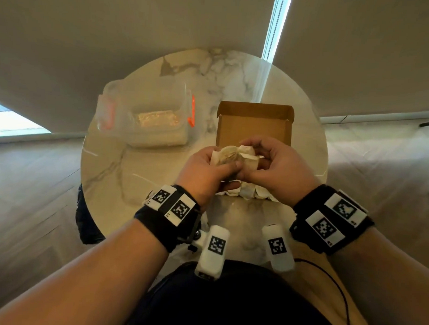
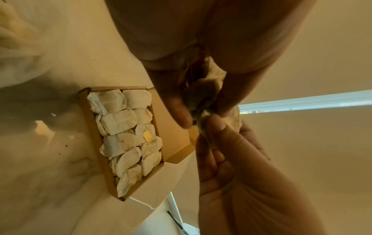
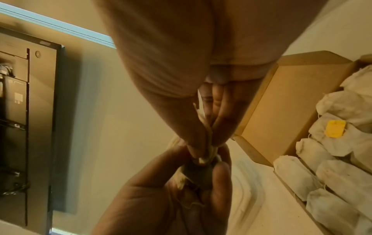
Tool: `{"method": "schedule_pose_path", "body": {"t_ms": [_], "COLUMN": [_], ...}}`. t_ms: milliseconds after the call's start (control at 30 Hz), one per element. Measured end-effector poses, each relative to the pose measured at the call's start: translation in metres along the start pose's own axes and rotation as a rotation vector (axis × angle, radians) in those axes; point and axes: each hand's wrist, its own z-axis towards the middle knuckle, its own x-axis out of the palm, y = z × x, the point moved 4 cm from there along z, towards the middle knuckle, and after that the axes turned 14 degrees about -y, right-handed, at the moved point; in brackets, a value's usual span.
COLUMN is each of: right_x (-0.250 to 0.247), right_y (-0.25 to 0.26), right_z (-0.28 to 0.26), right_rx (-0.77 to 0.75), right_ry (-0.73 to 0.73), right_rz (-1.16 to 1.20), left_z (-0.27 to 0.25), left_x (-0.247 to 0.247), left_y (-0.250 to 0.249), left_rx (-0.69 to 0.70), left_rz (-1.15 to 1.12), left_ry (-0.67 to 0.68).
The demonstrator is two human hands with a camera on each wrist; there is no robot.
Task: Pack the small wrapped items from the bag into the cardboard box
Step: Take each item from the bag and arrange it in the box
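**Cardboard box nearly full; one cluster of wrapped items in hand**

Cardboard box (image 2: 94,143) stands open on the round marble table (image 1: 159,180), lid flap raised at the far side. The left wrist view shows its tray packed with two rows of small white wrapped items (image 2: 118,122), lying close against one another from end to end; one carries a yellow tag (image 2: 147,135). No bare floor of the tray is visible between them.

Both hands are raised just above the near part of the box. The left hand (image 1: 208,172) has its grip closed round a small bunch of wrapped items (image 1: 233,155), thumb and fingers curled about it. The right hand (image 1: 281,164) pinches an edge of the same bunch between thumb and fingertips (image 3: 201,152). In my judgement the hands are separating or straightening one item before placing it.

A clear plastic container (image 1: 147,116) with orange clips sits on the table to the left of the box, well apart from the hands, with pale contents inside. The source bag cannot be identified with certainty.

Assessment: packing appears far advanced. What remains, as far as can be seen, is the bunch in hand and any stock not in view; spare room in the box looks scarce.
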Motion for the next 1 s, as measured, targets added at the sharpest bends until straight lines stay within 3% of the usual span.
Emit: {"method": "schedule_pose_path", "body": {"t_ms": [300, 433, 667, 833, 1000], "right_x": [0.011, 0.019, 0.025, 0.021, 0.026], "right_y": [-0.012, -0.016, -0.016, -0.033, -0.06], "right_z": [0.01, 0.015, 0.017, 0.023, 0.031], "right_rx": [0.169, 0.214, 0.29, 0.337, 0.293], "right_ry": [-0.165, -0.253, -0.361, -0.394, -0.391], "right_rz": [0.104, 0.25, 0.512, 0.452, 0.197], "left_z": [0.018, 0.025, 0.042, 0.053, 0.06], "left_x": [-0.008, -0.013, -0.035, -0.065, -0.086], "left_y": [-0.001, -0.001, 0.0, 0.0, 0.003], "left_rx": [-0.074, -0.145, -0.153, -0.152, -0.141], "left_rz": [-0.139, -0.216, -0.222, -0.249, -0.259], "left_ry": [-0.026, -0.027, -0.101, -0.156, -0.173]}}
